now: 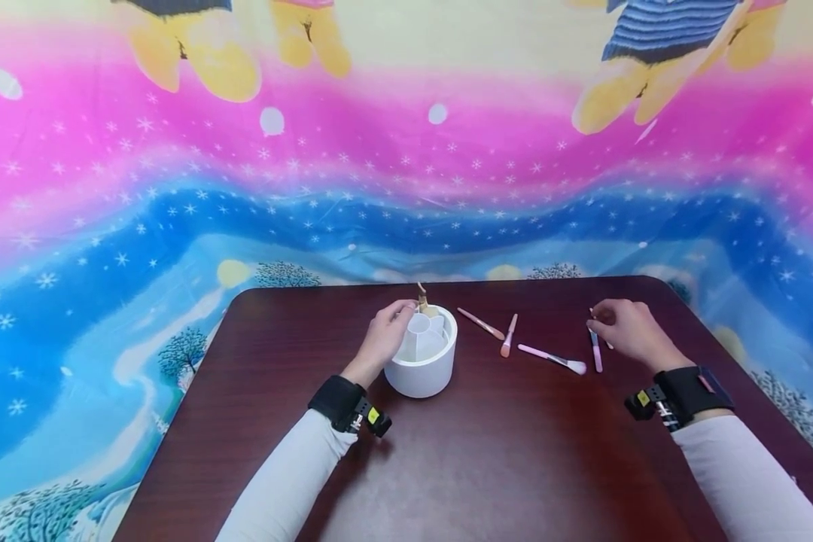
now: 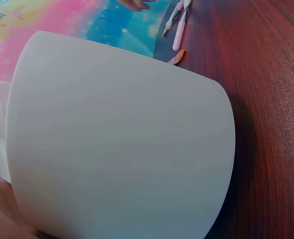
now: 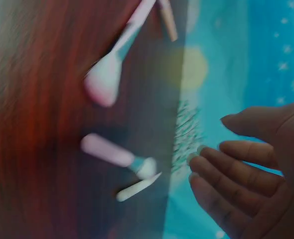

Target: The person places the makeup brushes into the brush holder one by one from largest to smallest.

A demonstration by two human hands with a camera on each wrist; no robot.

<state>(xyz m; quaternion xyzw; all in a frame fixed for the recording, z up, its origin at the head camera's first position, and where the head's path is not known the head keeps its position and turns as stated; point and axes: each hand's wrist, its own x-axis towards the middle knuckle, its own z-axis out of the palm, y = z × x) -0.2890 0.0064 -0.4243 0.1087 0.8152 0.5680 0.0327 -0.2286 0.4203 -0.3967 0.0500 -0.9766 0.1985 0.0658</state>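
Observation:
A white round holder (image 1: 420,375) with inner dividers stands on the table. My left hand (image 1: 386,335) grips its left rim; in the left wrist view the holder's wall (image 2: 122,134) hides most of the fingers. A gold-coloured piece (image 1: 423,301) sticks up at the far rim, near the left fingertips; its kind is unclear. My right hand (image 1: 626,329) hovers over a short pink-handled makeup brush (image 1: 597,355) and a thin pale stick (image 3: 139,188). In the right wrist view thumb and loosely bent fingers (image 3: 231,172) stand apart with nothing between them.
Between the hands lie a pink-handled brush with a white head (image 1: 552,359), a short orange-tipped brush (image 1: 510,336) and a slim pink brush (image 1: 479,323). The dark wooden table (image 1: 488,467) ends at a patterned cloth backdrop (image 1: 393,173) behind.

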